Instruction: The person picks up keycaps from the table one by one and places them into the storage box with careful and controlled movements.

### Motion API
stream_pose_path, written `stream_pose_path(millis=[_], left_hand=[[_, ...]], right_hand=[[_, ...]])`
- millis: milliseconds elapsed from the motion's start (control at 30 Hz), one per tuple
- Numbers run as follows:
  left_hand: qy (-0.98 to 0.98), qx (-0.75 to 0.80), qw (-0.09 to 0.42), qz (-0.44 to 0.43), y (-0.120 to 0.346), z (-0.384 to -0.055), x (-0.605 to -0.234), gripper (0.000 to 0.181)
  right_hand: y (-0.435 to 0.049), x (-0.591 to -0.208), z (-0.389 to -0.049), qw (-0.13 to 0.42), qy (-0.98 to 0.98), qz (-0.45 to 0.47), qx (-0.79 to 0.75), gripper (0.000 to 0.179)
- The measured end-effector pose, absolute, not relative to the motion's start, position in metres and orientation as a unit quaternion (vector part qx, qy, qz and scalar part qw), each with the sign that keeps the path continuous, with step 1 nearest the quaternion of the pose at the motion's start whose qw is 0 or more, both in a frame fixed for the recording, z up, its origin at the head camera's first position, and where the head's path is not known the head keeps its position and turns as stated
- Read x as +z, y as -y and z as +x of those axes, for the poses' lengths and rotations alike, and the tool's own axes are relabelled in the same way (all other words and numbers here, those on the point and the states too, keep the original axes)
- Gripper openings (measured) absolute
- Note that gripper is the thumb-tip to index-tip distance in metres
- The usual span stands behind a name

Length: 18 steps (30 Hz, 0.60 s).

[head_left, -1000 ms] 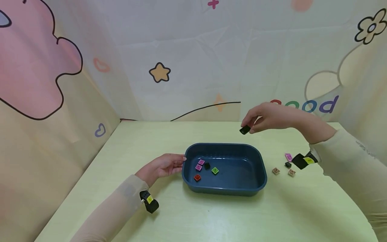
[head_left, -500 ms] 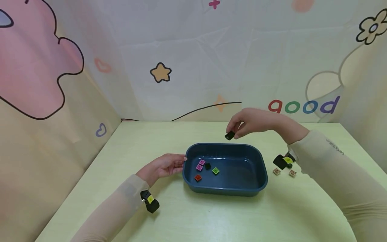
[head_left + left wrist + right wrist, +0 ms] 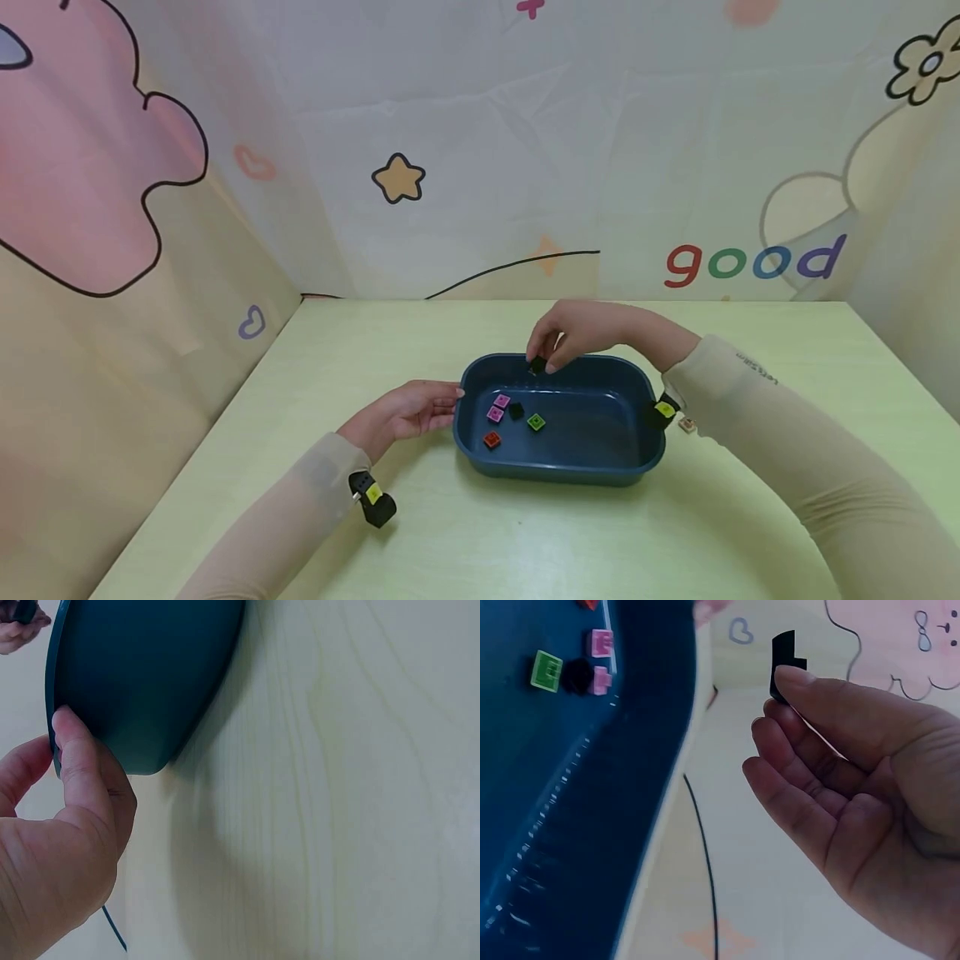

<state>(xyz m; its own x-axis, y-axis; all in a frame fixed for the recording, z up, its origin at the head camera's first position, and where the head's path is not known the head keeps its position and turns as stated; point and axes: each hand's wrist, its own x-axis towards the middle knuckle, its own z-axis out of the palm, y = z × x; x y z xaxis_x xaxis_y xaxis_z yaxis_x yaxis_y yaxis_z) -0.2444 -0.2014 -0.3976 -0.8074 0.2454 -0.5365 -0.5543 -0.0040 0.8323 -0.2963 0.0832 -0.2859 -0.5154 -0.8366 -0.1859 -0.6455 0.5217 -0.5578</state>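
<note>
A dark blue plastic basin [image 3: 555, 476] stands on the table. My left hand [image 3: 408, 408] pinches its left rim between thumb and fingers, as the left wrist view also shows. Above the far rim, my right hand [image 3: 579, 329] holds a small black toy brick [image 3: 783, 664] between thumb and index finger. Inside the basin, towards its left, lie two pink bricks [image 3: 495, 413], another black brick [image 3: 516, 410], a green brick [image 3: 536, 422] and an orange-red brick [image 3: 491, 439].
A tan brick [image 3: 687, 424] lies on the table [image 3: 480, 550] right of the basin, partly behind the right wrist camera [image 3: 663, 410]. The right sleeve [image 3: 780, 442] covers the table beyond it. A printed curtain [image 3: 495, 150] hangs behind the table.
My right hand has moved left and down with the black brick, from right of the basin to its far rim. The left hand has stayed on the rim.
</note>
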Motion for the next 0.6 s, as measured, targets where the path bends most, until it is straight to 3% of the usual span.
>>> stream_pose_path(millis=[600], left_hand=[[-0.642, 0.701, 0.288, -0.114, 0.201, -0.244, -0.397, 0.046]], right_hand=[[-0.048, -0.338, -0.296, 0.273, -0.825, -0.459, -0.186, 0.022]])
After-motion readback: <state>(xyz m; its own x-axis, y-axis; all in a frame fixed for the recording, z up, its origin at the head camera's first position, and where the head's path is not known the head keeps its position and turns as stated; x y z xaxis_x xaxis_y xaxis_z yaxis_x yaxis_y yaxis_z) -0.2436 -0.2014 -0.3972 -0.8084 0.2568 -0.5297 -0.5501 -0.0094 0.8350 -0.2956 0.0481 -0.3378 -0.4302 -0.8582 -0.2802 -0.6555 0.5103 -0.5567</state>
